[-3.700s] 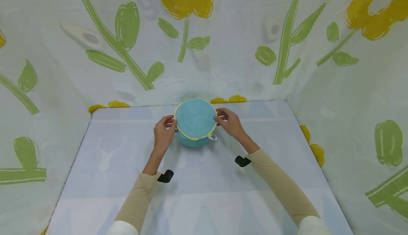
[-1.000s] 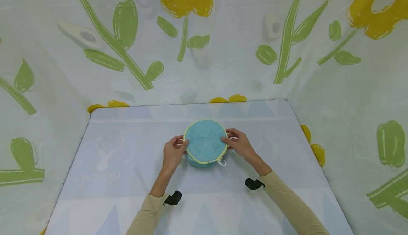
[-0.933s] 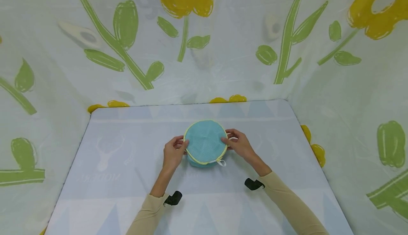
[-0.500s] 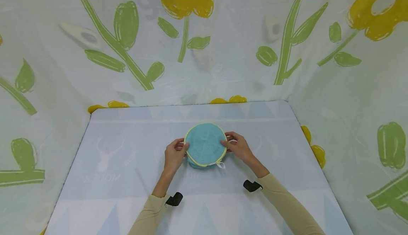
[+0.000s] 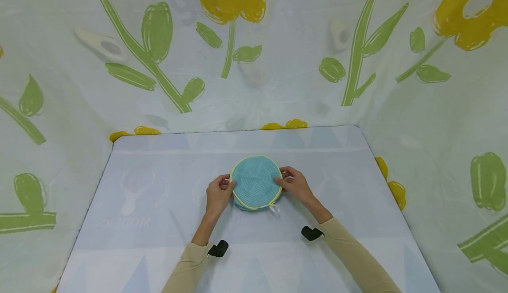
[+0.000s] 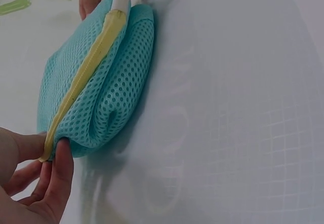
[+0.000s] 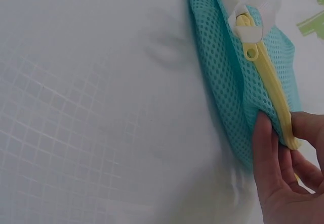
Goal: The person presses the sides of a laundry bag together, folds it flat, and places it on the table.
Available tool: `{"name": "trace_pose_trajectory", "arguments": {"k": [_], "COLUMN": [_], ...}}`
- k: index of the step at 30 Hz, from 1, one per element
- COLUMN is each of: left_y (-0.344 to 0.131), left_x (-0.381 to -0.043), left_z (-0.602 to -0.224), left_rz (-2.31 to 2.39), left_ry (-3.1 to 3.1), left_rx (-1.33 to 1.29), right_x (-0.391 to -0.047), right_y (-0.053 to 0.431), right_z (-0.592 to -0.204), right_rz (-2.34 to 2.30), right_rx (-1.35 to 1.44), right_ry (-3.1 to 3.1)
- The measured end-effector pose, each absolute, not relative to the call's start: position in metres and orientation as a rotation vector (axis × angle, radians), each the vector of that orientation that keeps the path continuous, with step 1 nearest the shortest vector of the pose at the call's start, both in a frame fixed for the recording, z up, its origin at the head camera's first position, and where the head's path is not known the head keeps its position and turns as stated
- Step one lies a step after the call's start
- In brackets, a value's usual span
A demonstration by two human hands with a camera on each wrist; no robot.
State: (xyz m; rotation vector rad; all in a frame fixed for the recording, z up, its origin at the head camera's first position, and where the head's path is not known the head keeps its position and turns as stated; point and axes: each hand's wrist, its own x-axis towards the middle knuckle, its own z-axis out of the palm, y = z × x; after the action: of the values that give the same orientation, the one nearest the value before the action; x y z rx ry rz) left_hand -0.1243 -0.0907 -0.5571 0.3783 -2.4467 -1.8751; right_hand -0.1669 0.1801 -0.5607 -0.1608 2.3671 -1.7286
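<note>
Surface (image 5: 341, 174) side edges lie well apart from the mesh bag (image 5: 255, 182); I see left fingers (image 6: 62, 173) and right fingers (image 7: 266, 158) pinching its rim (image 6: 86, 73).

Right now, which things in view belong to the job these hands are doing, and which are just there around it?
Part of the job:
blue mesh bag, with its yellow zipper and white loop
left hand, pinching its edge
right hand, pinching the opposite edge

Just around it:
patterned table cover
flower-print sheeting
black wrist devices
</note>
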Motion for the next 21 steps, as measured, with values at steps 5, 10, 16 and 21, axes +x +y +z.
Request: {"name": "trace_pose_trajectory", "arguments": {"k": [5, 10, 16, 21], "left_y": [-0.090, -0.088, -0.083, -0.079], "left_x": [-0.125, -0.124, -0.120, -0.117], "left_z": [-0.560, -0.564, -0.568, -0.570], "left_rz": [-1.793, -1.657, -1.445, -1.273], "left_ry": [-2.500, -2.521, -2.488, -2.475], "left_rx": [0.368, 0.314, 0.121, -0.148], "right_x": [-0.165, -0.163, -0.160, -0.159], "right_y": [0.178, 0.175, 0.172, 0.169], "right_z": [-0.565, -0.566, -0.571, -0.573], "right_rz": [-1.674, -1.591, -1.453, -1.396], "right_rx": [-0.218, -0.235, -0.413, -0.739], "right_ry": [2.477, 2.594, 2.832, 2.938]}}
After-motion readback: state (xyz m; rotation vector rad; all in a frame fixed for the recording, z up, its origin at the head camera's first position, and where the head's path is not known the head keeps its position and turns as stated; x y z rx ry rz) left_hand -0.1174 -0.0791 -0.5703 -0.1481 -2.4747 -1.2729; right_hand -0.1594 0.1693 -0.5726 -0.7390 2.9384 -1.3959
